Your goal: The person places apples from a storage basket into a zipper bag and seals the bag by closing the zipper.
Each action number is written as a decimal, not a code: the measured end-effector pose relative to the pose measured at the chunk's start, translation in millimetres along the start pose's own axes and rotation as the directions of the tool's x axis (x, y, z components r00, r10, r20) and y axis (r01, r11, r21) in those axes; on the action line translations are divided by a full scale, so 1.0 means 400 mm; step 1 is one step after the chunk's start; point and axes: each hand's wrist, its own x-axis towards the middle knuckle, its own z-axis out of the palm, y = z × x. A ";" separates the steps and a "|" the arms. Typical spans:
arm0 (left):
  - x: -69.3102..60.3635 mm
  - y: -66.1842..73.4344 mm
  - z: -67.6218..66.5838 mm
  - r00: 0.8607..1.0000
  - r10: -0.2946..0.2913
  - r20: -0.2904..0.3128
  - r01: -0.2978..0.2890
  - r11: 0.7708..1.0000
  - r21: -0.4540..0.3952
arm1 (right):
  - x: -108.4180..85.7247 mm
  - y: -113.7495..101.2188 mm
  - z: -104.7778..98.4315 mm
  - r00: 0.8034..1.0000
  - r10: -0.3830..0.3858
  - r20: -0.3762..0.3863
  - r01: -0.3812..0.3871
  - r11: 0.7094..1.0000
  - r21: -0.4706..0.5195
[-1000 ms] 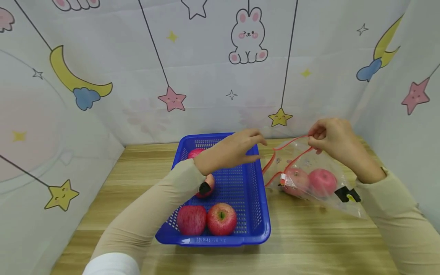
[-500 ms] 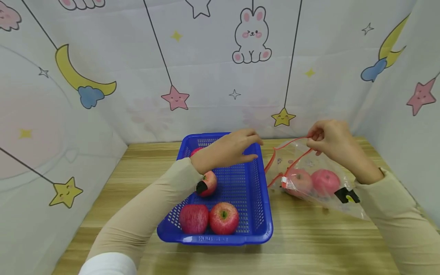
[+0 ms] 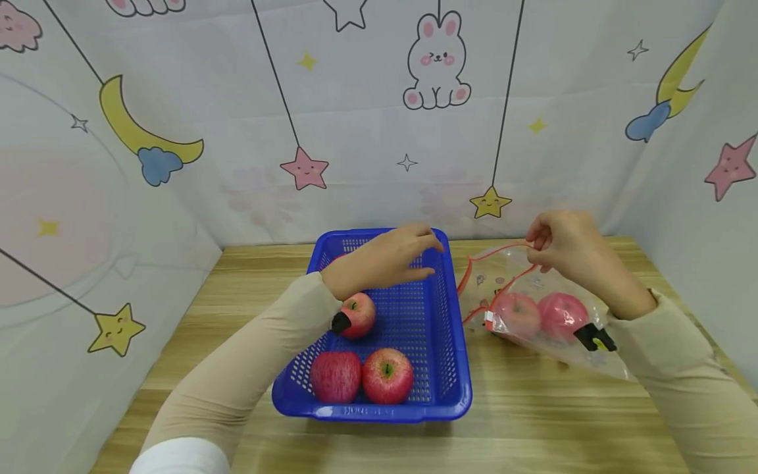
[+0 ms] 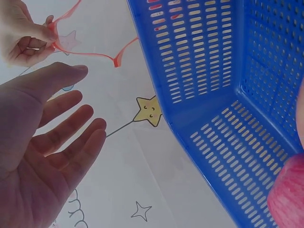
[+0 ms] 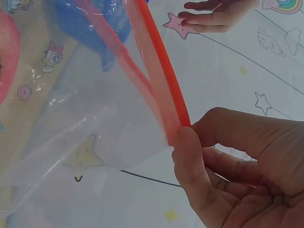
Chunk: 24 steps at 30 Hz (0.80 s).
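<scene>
My right hand (image 3: 568, 253) pinches the red zip edge of a clear plastic zip bag (image 5: 118, 118) between thumb and forefinger. Inside the bag two apples (image 3: 564, 316) lie side by side on the table, and its mouth faces left. Over the blue basket (image 3: 460, 401) hovers my left hand (image 3: 385, 260), its fingers loosely bent and nothing in its grasp. In the left wrist view that palm (image 4: 47, 156) shows bare, beside the basket's rim. Two apples (image 3: 387, 376) sit at the basket's near end; another (image 3: 359, 316) lies below my left wrist, and one farther back is mostly hidden.
The basket stands on a wood-grain table (image 3: 533, 428), with the bag just to its right. Behind and at both sides hangs a white curtain (image 3: 355, 118) printed with stars, moons and a rabbit.
My left hand has drifted slightly left, away from the bag. The right hand has lowered a little with the bag's edge, and the whole view has shifted slightly.
</scene>
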 end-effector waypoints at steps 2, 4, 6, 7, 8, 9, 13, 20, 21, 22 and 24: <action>-0.004 -0.003 0.001 1.000 -0.011 0.011 0.011 1.000 0.008 | 0.000 -0.002 -0.001 1.000 -0.005 0.004 0.005 1.000 -0.011; -0.008 -0.005 0.002 1.000 -0.019 0.017 0.019 1.000 0.007 | -0.001 -0.002 -0.001 1.000 -0.015 0.004 0.016 1.000 -0.027; -0.013 -0.008 0.003 0.999 -0.023 0.025 0.023 1.000 0.008 | -0.001 -0.002 -0.001 1.000 -0.025 0.006 0.025 0.999 -0.042; -0.015 -0.010 0.004 0.999 -0.025 0.028 0.024 1.000 0.008 | -0.002 -0.002 -0.001 1.000 -0.028 0.009 0.028 0.999 -0.045; -0.017 -0.011 0.004 0.999 -0.027 0.031 0.026 1.000 0.004 | -0.002 -0.002 -0.001 0.999 -0.030 0.012 0.031 0.998 -0.048; -0.019 -0.013 0.005 0.999 -0.027 0.034 0.027 1.000 0.001 | -0.002 -0.003 0.000 0.999 -0.029 0.016 0.030 0.998 -0.049; -0.029 -0.020 0.005 0.999 -0.029 0.039 0.030 0.999 -0.018 | -0.001 -0.005 0.003 0.999 -0.017 0.028 0.019 0.998 -0.055; -0.051 -0.037 0.009 0.996 -0.058 0.066 0.062 0.996 -0.058 | -0.005 -0.009 0.005 0.999 0.013 0.036 -0.010 0.998 -0.060; -0.055 -0.040 0.010 0.995 -0.066 0.077 0.070 0.996 -0.060 | -0.005 -0.009 0.006 0.999 0.018 0.036 -0.015 0.998 -0.058; -0.059 -0.043 0.011 0.993 -0.073 0.087 0.079 0.995 -0.064 | -0.005 -0.009 0.006 0.999 0.022 0.035 -0.019 0.998 -0.057; -0.066 -0.047 0.012 0.990 -0.090 0.110 0.099 0.992 -0.076 | -0.005 -0.010 0.007 0.999 0.027 0.033 -0.026 0.998 -0.055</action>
